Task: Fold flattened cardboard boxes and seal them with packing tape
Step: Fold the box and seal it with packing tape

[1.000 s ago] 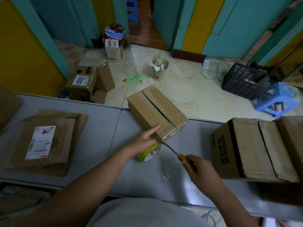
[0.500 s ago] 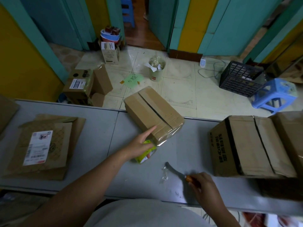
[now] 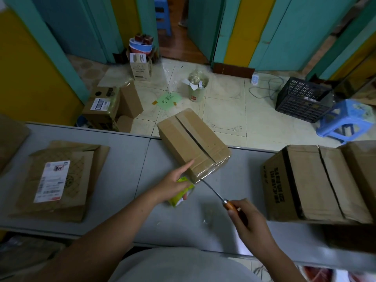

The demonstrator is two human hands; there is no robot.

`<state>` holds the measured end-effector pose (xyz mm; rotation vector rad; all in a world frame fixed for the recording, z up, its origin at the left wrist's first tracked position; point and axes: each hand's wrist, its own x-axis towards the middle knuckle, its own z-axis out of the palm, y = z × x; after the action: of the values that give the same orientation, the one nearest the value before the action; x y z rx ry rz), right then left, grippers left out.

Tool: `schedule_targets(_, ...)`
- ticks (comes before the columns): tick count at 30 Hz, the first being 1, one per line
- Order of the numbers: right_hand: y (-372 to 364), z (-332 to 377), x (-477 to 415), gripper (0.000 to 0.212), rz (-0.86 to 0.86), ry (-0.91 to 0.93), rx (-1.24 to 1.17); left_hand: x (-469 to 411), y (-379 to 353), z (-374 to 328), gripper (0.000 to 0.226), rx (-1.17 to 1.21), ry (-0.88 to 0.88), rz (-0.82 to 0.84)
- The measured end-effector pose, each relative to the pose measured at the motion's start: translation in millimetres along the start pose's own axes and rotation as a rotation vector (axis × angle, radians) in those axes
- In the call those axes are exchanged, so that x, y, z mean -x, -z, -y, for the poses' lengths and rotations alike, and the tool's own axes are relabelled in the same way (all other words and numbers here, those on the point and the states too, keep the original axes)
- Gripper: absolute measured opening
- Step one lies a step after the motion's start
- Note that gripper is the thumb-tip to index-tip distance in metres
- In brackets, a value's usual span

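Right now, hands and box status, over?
Left hand holds tape roll, forefinger against small box. Right hand grips knife, blade tip at taped near end. Large box stands apart, right.

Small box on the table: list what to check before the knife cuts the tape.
1. Right hand grips knife handle: ok.
2. Knife tip at small box's near corner: ok.
3. Left hand holds tape roll, index finger on box: ok.
4. Left hand clear of blade: probably not ok, blade passes close.
5. Top seam closed: not ok, dark gap shows.
6. Tape taut at cut: cannot tell.
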<state>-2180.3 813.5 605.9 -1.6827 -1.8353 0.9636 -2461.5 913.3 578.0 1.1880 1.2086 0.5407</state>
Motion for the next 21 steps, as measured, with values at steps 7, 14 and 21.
schedule_targets(7,-21,20,-34,0.018,0.042,0.027,0.112,5,0,-3,0.091,-0.053,-0.002,0.053)
schedule_targets(14,-30,-2,-35,0.016,0.116,0.012,0.244,9,3,-6,0.089,-0.102,0.000,0.039)
schedule_targets(21,-36,-77,-17,0.014,0.031,-0.039,0.379,31,29,-2,0.102,-0.875,-0.081,-0.028)
